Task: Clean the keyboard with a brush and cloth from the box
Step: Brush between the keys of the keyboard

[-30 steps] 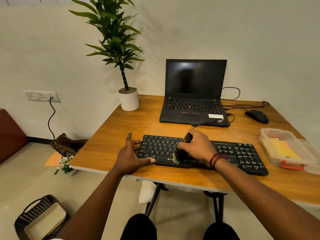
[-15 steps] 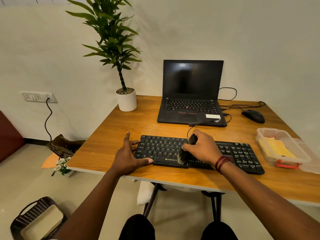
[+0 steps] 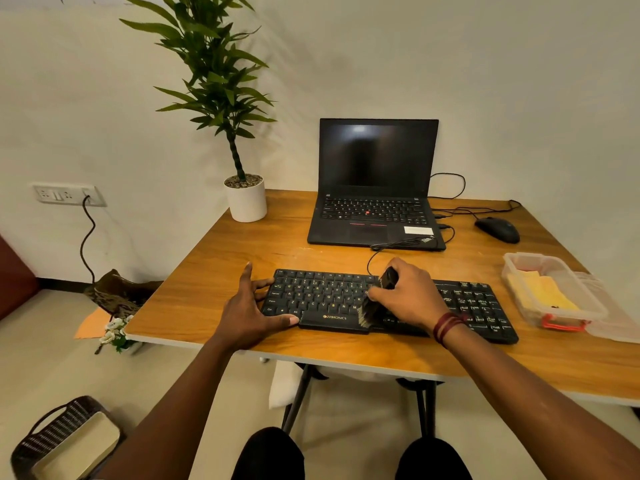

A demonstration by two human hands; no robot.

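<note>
While the left hand [image 3: 249,306] presses straight fingers [image 3: 260,284] against the keyboard [image 3: 322,299], the right hand [image 3: 410,296] grips a brush [image 3: 367,311] on its keys.

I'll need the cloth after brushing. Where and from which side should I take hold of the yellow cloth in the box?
Pinch the yellow cloth near its middle, coming straight down: it lies flat in the clear box, whose open top is free while the walls block every side.
</note>
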